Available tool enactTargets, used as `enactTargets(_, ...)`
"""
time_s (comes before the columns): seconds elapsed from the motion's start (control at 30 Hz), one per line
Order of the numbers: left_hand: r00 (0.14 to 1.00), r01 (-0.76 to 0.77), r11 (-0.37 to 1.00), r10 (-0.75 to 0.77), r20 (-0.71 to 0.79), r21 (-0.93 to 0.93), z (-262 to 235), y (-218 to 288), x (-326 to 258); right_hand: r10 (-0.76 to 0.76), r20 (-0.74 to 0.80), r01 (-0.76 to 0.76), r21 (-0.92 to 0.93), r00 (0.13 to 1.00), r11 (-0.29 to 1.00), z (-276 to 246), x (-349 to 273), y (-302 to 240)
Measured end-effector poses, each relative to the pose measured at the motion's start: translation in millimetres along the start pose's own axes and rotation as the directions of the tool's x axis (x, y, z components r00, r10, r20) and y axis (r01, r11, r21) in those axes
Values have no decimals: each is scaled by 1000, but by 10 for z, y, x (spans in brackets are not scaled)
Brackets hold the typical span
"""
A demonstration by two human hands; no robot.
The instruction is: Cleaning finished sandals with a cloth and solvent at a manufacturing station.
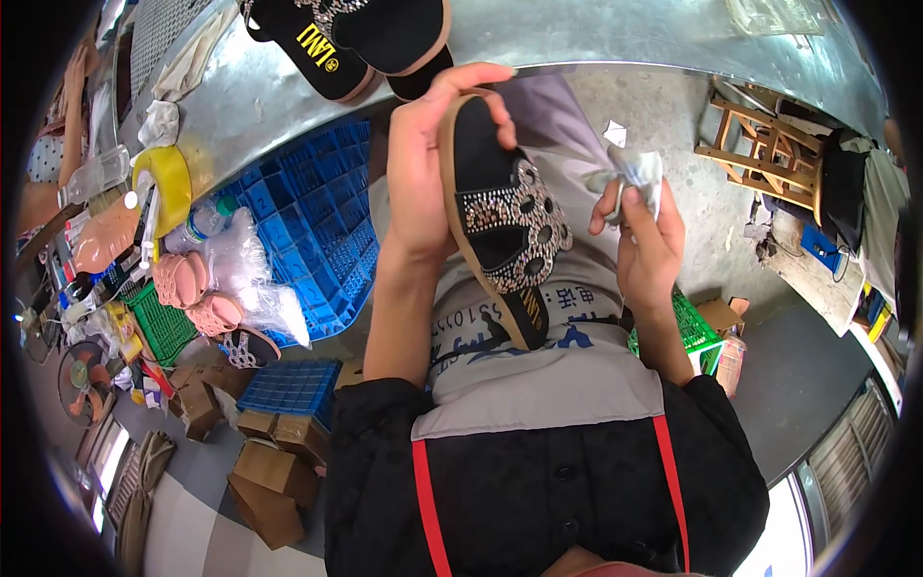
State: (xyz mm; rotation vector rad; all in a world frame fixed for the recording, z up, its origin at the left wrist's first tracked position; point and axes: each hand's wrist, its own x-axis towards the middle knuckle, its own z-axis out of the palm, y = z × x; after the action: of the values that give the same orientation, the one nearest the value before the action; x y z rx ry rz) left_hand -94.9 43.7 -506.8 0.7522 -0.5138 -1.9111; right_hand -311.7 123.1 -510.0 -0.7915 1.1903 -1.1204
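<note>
A black slide sandal (510, 231) with a rhinestone-studded, cut-out strap and a tan sole edge is gripped by my left hand (423, 163). The fingers wrap round its toe end, and its heel points down toward my lap. To the right, apart from the sandal, my right hand (646, 231) pinches a crumpled pale cloth (636, 181) between thumb and fingers. Beyond my left hand, more black rhinestone sandals (394, 34) lie on the metal bench near its edge.
A metal bench (567, 34) spans the far side. Blue crates (317, 231) stand at left, near pink sandals (183, 279), clear plastic wrap (245, 269) and a yellow tape roll (171, 183). Cardboard boxes (274, 476) sit on the floor. A wooden stool (764, 154) lies at right.
</note>
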Motion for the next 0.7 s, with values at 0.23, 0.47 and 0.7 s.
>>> enactTargets(0.23,978,-50,882,139,-157,468,86,-155,45,-208,100,222,-156,973,963,187,37,-338)
enactTargets(0.47,977,37,800,97,-189,600,-48,-345,142,-259,268,352,-400,928,846,179,19,-446)
enactTargets(0.7,990,16,810,69,-123,587,-242,-543,140,-188,323,342,-530,928,776,60,-137,-424)
